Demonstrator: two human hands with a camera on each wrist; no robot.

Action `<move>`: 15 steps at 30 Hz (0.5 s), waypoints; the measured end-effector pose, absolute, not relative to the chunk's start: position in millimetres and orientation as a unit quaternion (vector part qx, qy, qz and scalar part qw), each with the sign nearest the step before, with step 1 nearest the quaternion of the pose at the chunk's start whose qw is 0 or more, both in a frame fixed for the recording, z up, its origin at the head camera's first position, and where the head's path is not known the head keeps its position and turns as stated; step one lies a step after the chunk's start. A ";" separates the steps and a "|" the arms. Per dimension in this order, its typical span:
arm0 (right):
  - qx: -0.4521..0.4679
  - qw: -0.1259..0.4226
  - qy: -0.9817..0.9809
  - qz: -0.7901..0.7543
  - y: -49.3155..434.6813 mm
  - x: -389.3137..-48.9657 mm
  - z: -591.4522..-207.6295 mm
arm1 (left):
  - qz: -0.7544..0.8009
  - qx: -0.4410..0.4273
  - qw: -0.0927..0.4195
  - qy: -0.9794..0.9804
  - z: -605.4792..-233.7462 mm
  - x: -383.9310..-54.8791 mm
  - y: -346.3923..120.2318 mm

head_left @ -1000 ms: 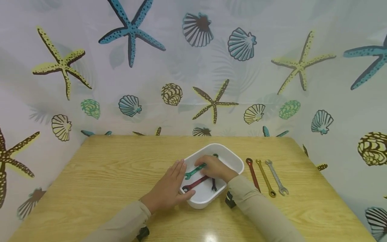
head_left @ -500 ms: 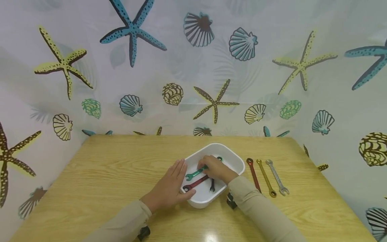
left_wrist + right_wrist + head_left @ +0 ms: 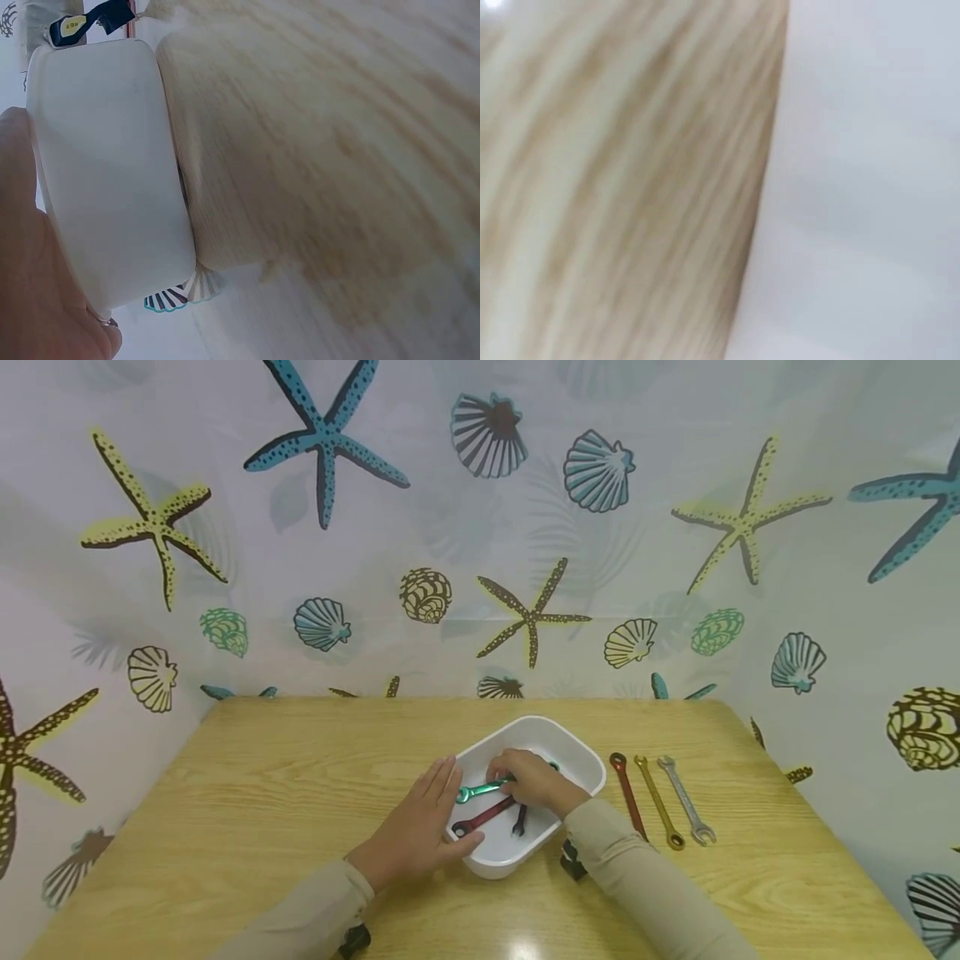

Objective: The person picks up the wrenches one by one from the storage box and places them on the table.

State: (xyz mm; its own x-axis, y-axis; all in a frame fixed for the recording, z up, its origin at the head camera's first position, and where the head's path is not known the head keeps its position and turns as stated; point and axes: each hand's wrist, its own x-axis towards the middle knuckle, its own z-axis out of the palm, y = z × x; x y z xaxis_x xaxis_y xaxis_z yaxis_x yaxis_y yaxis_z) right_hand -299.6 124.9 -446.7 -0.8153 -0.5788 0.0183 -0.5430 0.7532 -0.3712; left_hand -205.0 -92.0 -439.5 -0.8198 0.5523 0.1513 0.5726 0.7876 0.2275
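Note:
My left hand [image 3: 420, 818] rests against the left side of a white plastic bin [image 3: 573, 752], fingers straight and thumb over the near rim. Inside the bin my right hand [image 3: 531, 777] pinches a green wrench [image 3: 480, 790]; its middle is hidden under the fingers. Below that hand lie a red wrench [image 3: 483, 817] and a dark wrench [image 3: 520, 821], both partly covered. The left wrist view shows the bin's outer wall [image 3: 112, 172] with the left hand along it. In the right wrist view only the blurred bin wall [image 3: 855, 180] and wood appear.
Right of the bin, a red wrench [image 3: 630, 795], a gold wrench [image 3: 660, 802] and a silver wrench [image 3: 686, 800] lie side by side on the wooden table [image 3: 300, 760]. A patterned curtain [image 3: 450, 527] hangs behind and at both sides.
The green wrench has turned clockwise in the bin under my right hand, its far end swinging rightward and nearer. The dark wrench's near end has shifted left. My left hand stays in place.

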 end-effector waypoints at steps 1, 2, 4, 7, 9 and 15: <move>-0.302 0.048 0.935 -0.183 124.7 -299.7 -447.3 | -0.132 -0.298 0.038 -0.945 -439.6 -204.8 -92.2; -0.302 0.047 0.934 -0.184 124.6 -299.7 -447.6 | -0.131 -0.297 0.036 -0.945 -439.6 -204.7 -92.3; -0.303 0.047 0.933 -0.187 124.4 -299.6 -447.6 | -0.131 -0.296 0.035 -0.946 -439.4 -204.4 -92.6; -0.308 0.049 0.930 -0.195 124.5 -299.0 -446.9 | -0.130 -0.294 0.036 -0.946 -439.8 -204.4 -92.7; -0.312 0.050 0.927 -0.201 124.8 -298.7 -445.9 | -0.134 -0.295 0.038 -0.945 -440.1 -204.6 -92.7; -0.318 0.058 0.921 -0.216 126.7 -298.4 -444.8 | -0.140 -0.301 0.045 -0.942 -441.5 -205.2 -92.4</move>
